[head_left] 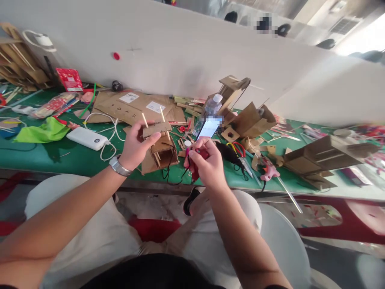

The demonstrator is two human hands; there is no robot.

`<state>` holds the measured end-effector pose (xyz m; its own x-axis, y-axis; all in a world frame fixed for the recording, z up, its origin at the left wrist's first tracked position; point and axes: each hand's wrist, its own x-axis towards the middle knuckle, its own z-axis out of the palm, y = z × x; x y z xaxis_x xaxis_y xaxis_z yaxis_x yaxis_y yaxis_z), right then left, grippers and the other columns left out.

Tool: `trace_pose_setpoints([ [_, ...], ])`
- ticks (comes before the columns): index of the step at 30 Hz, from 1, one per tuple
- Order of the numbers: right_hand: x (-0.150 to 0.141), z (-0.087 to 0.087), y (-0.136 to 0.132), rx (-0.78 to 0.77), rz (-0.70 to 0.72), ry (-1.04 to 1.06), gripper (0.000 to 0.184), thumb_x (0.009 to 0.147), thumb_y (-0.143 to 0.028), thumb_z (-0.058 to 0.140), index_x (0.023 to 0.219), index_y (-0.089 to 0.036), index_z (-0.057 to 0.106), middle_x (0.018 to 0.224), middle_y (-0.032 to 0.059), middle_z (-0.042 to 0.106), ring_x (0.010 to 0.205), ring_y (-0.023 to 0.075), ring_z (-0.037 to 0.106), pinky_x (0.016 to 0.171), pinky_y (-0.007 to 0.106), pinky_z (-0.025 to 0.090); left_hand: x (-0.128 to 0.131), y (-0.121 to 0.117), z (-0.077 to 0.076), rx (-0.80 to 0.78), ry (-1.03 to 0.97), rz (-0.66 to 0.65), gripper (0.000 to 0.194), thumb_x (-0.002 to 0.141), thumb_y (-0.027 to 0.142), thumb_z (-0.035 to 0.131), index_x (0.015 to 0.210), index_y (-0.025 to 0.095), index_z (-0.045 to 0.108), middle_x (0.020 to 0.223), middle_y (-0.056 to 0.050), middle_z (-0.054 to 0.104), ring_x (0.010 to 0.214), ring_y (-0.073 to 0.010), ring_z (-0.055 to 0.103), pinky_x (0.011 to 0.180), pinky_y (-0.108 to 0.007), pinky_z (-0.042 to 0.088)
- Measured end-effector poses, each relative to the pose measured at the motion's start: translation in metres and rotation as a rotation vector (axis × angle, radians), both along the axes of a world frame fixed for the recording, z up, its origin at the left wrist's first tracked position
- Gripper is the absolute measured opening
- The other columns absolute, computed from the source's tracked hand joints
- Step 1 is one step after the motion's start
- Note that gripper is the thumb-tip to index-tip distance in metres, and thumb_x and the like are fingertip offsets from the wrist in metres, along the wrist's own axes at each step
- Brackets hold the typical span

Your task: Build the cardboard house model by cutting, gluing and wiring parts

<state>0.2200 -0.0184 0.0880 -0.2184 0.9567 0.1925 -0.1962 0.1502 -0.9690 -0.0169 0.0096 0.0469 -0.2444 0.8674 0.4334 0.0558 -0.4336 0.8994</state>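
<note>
My left hand [136, 146] is closed on a small cardboard model [164, 150] at the table's front edge. Its thumb presses the flat top strip, and two thin wooden sticks [162, 114] poke up through it. The model's front has a box-like opening, with a black cord hanging near it. To the right, my right hand [209, 160] is wrapped round a red handheld tool [195, 170] with a dark cord; its exact kind is hidden by the fingers. Just behind those fingers, a phone [209, 128] with a lit screen leans near a clear plastic bottle [213, 103].
Scissors [243, 158] and a pink glue gun [270, 171] lie to the right, before cardboard models [321, 154]. A white power bank [87, 138] with cable, green cloth [43, 131] and flattened cardboard [120, 106] are on the left. A white partition [168, 44] stands behind the green table.
</note>
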Motion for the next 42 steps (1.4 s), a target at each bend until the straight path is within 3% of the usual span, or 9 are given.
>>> trace_pose_setpoints([
  [3, -0.005, -0.015, -0.001, -0.039, 0.021, -0.017, 0.041, 0.09, -0.042, 0.086, 0.096, -0.025, 0.049, 0.08, -0.0073, 0.061, 0.057, 0.0102, 0.07, 0.035, 0.015, 0.043, 0.01, -0.002, 0.003, -0.025, 0.09, 0.04, 0.05, 0.084, 0.055, 0.091, 0.118, 0.023, 0.073, 0.109, -0.006, 0.075, 0.09, -0.0213, 0.07, 0.079, -0.035, 0.057],
  [9, -0.016, -0.027, 0.0, -0.066, -0.048, 0.029, 0.044, 0.092, -0.045, 0.086, 0.095, -0.026, 0.047, 0.084, -0.0064, 0.061, 0.05, 0.0057, 0.055, 0.037, 0.017, 0.043, 0.025, -0.016, -0.001, 0.166, 0.475, 0.208, 0.041, 0.089, 0.044, 0.089, 0.119, 0.023, 0.071, 0.127, -0.011, 0.068, 0.129, -0.0312, 0.064, 0.115, -0.05, 0.052],
  [16, -0.017, -0.04, 0.0, -0.177, -0.064, 0.081, 0.046, 0.092, -0.044, 0.088, 0.095, -0.027, 0.045, 0.086, -0.0067, 0.062, 0.048, 0.0052, 0.049, 0.037, 0.019, 0.043, 0.029, -0.024, -0.011, 0.127, 0.542, 0.104, 0.044, 0.094, 0.039, 0.085, 0.13, 0.022, 0.066, 0.141, -0.016, 0.064, 0.142, -0.0344, 0.061, 0.122, -0.054, 0.049],
  [20, -0.016, -0.04, -0.002, -0.172, -0.045, 0.074, 0.045, 0.092, -0.041, 0.089, 0.096, -0.027, 0.046, 0.084, -0.0065, 0.063, 0.051, 0.0063, 0.05, 0.041, 0.019, 0.043, 0.02, -0.027, -0.015, 0.144, 0.53, 0.106, 0.068, 0.091, 0.045, 0.086, 0.147, 0.022, 0.055, 0.158, -0.021, 0.055, 0.149, -0.0393, 0.055, 0.117, -0.056, 0.052],
  [24, -0.016, -0.04, -0.006, -0.138, -0.056, 0.062, 0.044, 0.092, -0.041, 0.089, 0.096, -0.027, 0.048, 0.085, -0.0048, 0.063, 0.06, 0.009, 0.054, 0.049, 0.021, 0.045, 0.014, -0.05, -0.011, 0.335, 0.511, 0.263, 0.047, 0.087, 0.026, 0.084, 0.129, 0.022, 0.063, 0.117, -0.011, 0.069, 0.109, -0.0277, 0.068, 0.09, -0.042, 0.058],
  [26, -0.015, -0.041, -0.007, -0.074, -0.045, 0.032, 0.041, 0.093, -0.039, 0.089, 0.095, -0.027, 0.05, 0.086, -0.0031, 0.065, 0.068, 0.0117, 0.06, 0.058, 0.024, 0.052, 0.016, -0.066, -0.006, 0.401, 0.551, 0.069, 0.027, 0.088, 0.012, 0.079, 0.111, 0.021, 0.067, 0.084, 0.0, 0.066, 0.072, -0.0145, 0.062, 0.069, -0.029, 0.054],
  [29, -0.012, -0.044, -0.008, 0.106, 0.005, -0.041, 0.032, 0.096, -0.029, 0.085, 0.095, -0.025, 0.054, 0.088, -0.0005, 0.068, 0.081, 0.0151, 0.067, 0.075, 0.029, 0.059, 0.026, -0.082, -0.002, 0.109, 0.527, -0.081, 0.019, 0.097, 0.012, 0.074, 0.115, 0.019, 0.072, 0.071, 0.004, 0.068, 0.055, -0.0082, 0.059, 0.056, -0.02, 0.049],
  [34, -0.01, -0.048, -0.01, 0.243, 0.077, -0.107, 0.022, 0.098, -0.017, 0.08, 0.098, -0.025, 0.059, 0.093, 0.0011, 0.071, 0.086, 0.0148, 0.069, 0.08, 0.029, 0.06, 0.035, -0.083, -0.008, -0.04, 0.458, -0.15, 0.015, 0.101, 0.024, 0.076, 0.115, 0.019, 0.08, 0.074, -0.001, 0.077, 0.056, -0.0123, 0.068, 0.053, -0.021, 0.052],
  [42, -0.011, -0.047, -0.009, -0.018, 0.121, -0.09, 0.037, 0.09, -0.042, 0.093, 0.097, -0.025, 0.06, 0.088, 0.0014, 0.069, 0.075, 0.0162, 0.064, 0.065, 0.029, 0.057, 0.032, -0.08, -0.009, -0.109, 0.429, -0.158, 0.012, 0.095, 0.025, 0.083, 0.105, 0.026, 0.089, 0.085, -0.006, 0.086, 0.063, -0.0184, 0.075, 0.057, -0.026, 0.057],
])
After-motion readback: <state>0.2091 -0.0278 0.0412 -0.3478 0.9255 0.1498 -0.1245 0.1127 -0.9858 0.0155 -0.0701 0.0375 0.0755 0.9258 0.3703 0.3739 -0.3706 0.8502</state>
